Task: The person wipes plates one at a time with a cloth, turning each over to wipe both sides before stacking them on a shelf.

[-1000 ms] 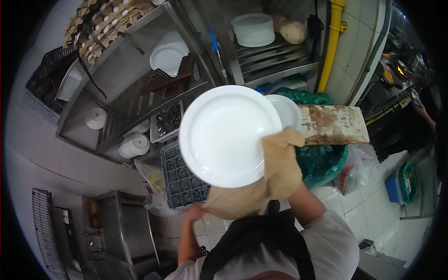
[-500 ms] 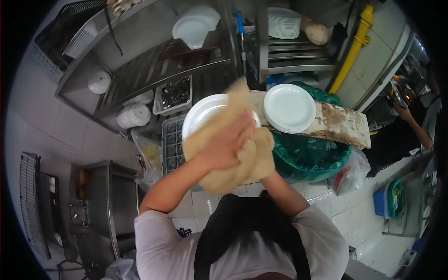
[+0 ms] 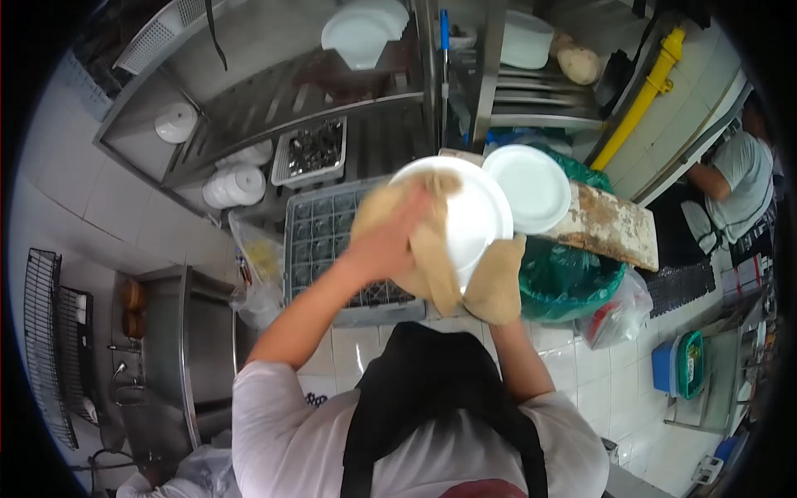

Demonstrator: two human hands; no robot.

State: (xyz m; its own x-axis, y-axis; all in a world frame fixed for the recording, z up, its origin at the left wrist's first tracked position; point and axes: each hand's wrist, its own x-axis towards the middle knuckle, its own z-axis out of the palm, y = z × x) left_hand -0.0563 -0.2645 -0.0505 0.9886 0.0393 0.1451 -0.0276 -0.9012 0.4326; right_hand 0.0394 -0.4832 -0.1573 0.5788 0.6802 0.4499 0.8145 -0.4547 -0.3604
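Note:
A white plate (image 3: 480, 207) is held up, tilted, in front of me, over the grey glass rack (image 3: 311, 241). My left hand (image 3: 392, 238), smeared by motion, is on a tan cloth (image 3: 433, 261) at the plate's left side, with the cloth bunched against the plate's face. My right hand is hidden under another fold of the cloth (image 3: 498, 290) and grips the plate's lower right edge through it. Just right of the held plate, a stack of white plates (image 3: 527, 189) sits on a worn board (image 3: 610, 224).
Under the board stands a bin lined with a green bag (image 3: 569, 278). A white basket of cutlery (image 3: 311, 153) is on the metal counter behind the rack. White bowls (image 3: 235, 184) sit to the left. A yellow pipe (image 3: 639, 95) runs up the wall. Another person (image 3: 735, 174) is at far right.
The plate and cloth have moved right, and more of the plate's face shows. My left hand has slid down and left. The glass rack is more exposed. The person at right has shifted.

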